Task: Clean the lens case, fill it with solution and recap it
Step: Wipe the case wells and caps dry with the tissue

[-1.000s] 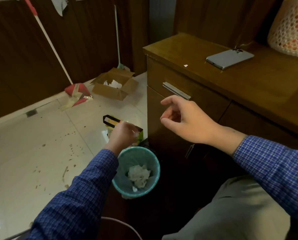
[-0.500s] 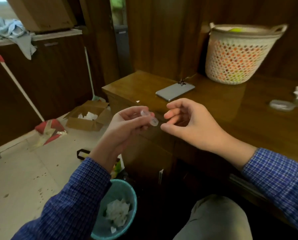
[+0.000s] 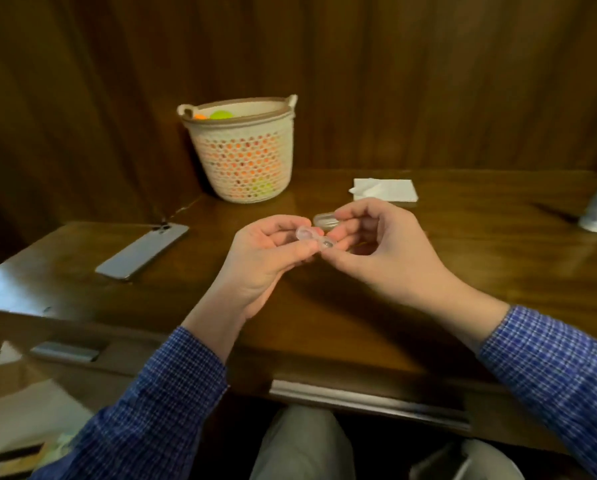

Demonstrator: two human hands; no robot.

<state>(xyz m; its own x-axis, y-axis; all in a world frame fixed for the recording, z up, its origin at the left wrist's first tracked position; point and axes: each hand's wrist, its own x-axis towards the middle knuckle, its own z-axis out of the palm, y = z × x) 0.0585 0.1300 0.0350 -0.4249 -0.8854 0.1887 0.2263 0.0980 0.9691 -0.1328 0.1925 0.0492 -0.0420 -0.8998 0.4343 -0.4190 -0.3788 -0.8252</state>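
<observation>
Lens case [image 3: 313, 238], lifted from the bin to above the bench [image 3: 463, 258], now pinched between both hands' fingers [image 3: 302, 249]; ready for filling.

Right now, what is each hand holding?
Left hand: closed on the lens case.
Right hand: pinching the same case's other end.

Lens case [image 3: 313, 237] clear glossy plastic; desk [image 3: 428, 271] polished wood; basket [image 3: 246, 157] perforated, probably plastic; napkin [image 3: 383, 190] matt paper.
</observation>
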